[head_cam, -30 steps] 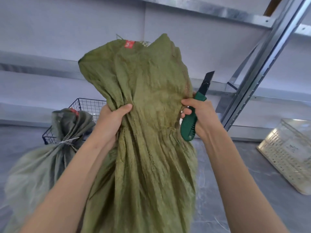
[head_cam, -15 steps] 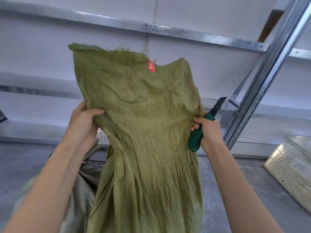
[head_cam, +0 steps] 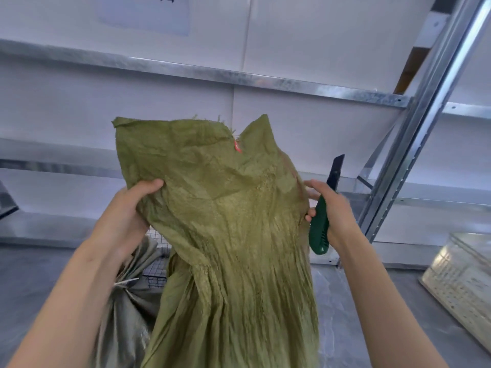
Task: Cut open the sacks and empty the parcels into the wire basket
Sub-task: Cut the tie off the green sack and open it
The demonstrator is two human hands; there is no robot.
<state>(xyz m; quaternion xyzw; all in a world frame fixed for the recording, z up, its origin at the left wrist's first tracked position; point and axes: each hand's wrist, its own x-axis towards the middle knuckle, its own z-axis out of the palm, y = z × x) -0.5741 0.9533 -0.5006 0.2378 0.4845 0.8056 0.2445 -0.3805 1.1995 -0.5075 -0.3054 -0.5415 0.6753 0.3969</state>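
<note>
Behind, metal shelves [head_cam: 265, 82] stand against a white wall. The green sack [head_cam: 233, 235] is held up in front. The left hand [head_cam: 125, 213] grips its left edge with curled fingers. The right hand [head_cam: 336, 208] is closed round a knife [head_cam: 320, 227] (blade up), thumb at the sack's right edge. Low down, the basket [head_cam: 156, 272] shows partly behind a tied grey sack [head_cam: 127, 314].

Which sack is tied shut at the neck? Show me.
The grey sack low on the left: a pale tie cinches its neck. The olive-green sack, held between the left hand and right hand, which also grips a knife, shows no tie.
</note>
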